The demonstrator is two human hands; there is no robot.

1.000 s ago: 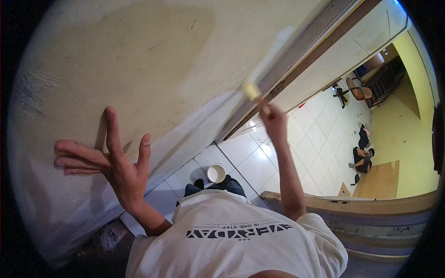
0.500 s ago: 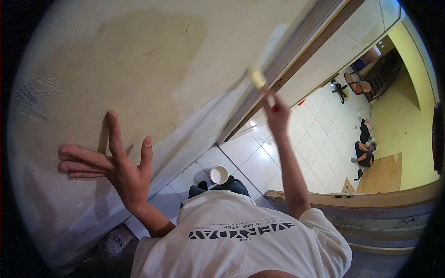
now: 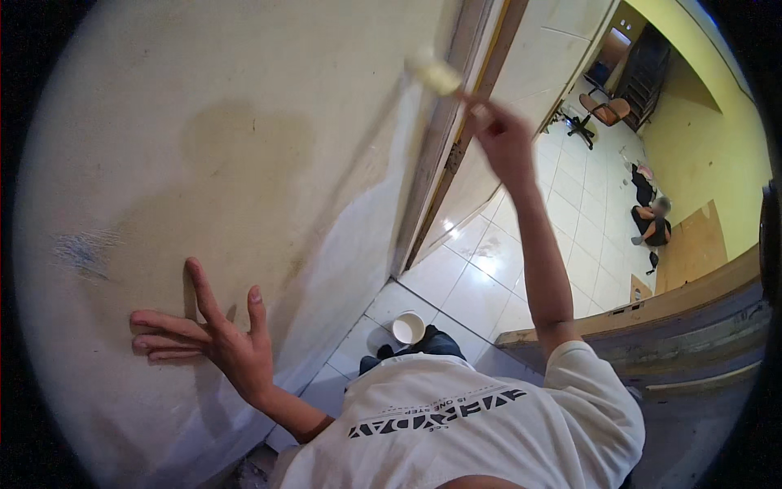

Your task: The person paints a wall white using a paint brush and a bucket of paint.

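My right hand (image 3: 507, 147) grips the handle of a paintbrush (image 3: 436, 75) with pale bristles, slightly smeared by motion. The bristles are at the wall's edge, beside the wooden door frame (image 3: 425, 175). A whiter strip (image 3: 358, 232) runs down the cream wall (image 3: 350, 90) below the brush. Spread against this wall, my left hand (image 3: 236, 346) has its fingers stretched out and holds nothing. A small white bucket (image 3: 408, 328) stands on the floor tiles near my legs; what it contains is hard to make out.
A pale door (image 3: 544, 77) stands open beyond the frame. On the white tiled floor (image 3: 562, 236) of the room behind, another person (image 3: 652, 224) sits by the yellow wall, near a brown board (image 3: 692, 244). A swivel chair (image 3: 604, 107) is farther back. Scratches (image 3: 85, 248) mark the wall at left.
My right hand has raised the paintbrush higher along the door frame. The whole view has shifted. My left hand keeps its spread pose at the wall.
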